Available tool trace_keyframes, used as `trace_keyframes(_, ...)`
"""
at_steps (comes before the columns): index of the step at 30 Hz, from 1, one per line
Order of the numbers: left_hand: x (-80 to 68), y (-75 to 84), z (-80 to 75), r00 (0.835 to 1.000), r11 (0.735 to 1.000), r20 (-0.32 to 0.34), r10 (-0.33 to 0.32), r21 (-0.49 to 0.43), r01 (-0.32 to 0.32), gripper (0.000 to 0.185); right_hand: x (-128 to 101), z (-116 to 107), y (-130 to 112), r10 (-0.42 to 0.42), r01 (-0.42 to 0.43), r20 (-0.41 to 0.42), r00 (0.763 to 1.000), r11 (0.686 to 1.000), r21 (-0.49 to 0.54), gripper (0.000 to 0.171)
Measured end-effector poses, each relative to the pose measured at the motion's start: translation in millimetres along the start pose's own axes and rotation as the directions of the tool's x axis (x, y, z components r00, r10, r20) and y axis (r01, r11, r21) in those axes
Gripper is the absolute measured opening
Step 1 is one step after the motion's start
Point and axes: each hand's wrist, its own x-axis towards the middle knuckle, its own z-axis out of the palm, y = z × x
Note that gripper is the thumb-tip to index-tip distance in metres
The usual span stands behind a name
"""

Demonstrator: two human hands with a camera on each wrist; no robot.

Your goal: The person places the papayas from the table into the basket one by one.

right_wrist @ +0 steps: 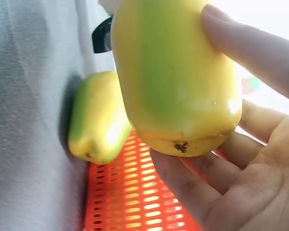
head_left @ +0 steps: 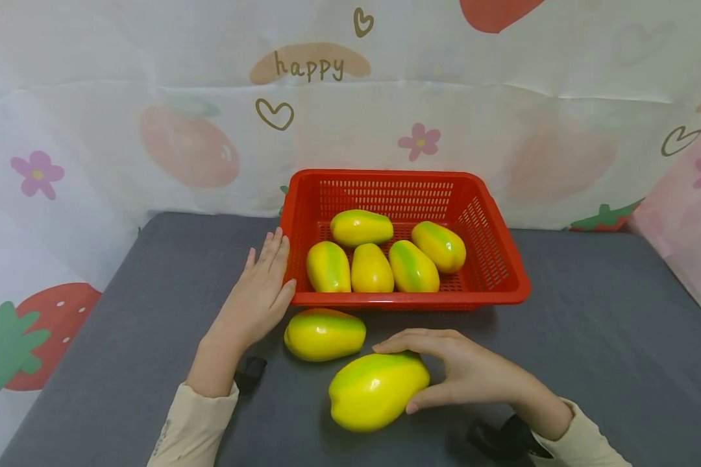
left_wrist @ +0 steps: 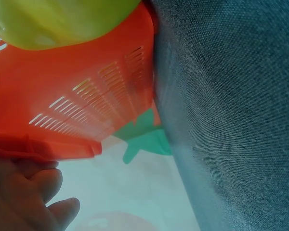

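Note:
My right hand (head_left: 467,370) holds a yellow-green papaya (head_left: 380,392) by its right end, in front of the basket. In the right wrist view the thumb lies along one side of this papaya (right_wrist: 178,82) and the fingers curve round the other, by the dark stem scar. Fingers extended, my left hand (head_left: 259,285) rests against the left rim of the red plastic basket (head_left: 411,299). Another papaya (head_left: 325,335) lies on the grey cloth just before the basket's front wall. Inside the basket are several more papayas (head_left: 362,228).
Grey cloth (head_left: 590,337) covers the table on both sides of the basket. Behind it hangs a pale printed curtain (head_left: 350,123) with fruit, flowers and hearts. A dark wrist device (head_left: 502,441) sits under the right wrist.

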Motion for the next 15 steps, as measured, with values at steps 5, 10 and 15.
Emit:
trace_keyframes(5,-0.1,-0.3,-0.3,1.000,1.000,0.000,-0.001,0.008,0.001,0.067,0.4,-7.7,-8.5,-0.020,0.020,-0.026,0.999,1.000,-0.012,0.062)
trace_keyframes(10,0.3,0.6,-0.6,1.000,1.000,-0.002,0.003,0.001,-0.003,0.067,1.3,-15.4,-13.3,-0.040,0.040,-0.049,0.998,0.999,-0.011,0.063)
trace_keyframes(15,0.3,1.2,-1.0,1.000,1.000,0.003,-0.001,0.000,0.001,0.067,3.6,-24.0,-15.3,-0.026,0.025,-0.078,0.997,1.000,-0.014,0.063)
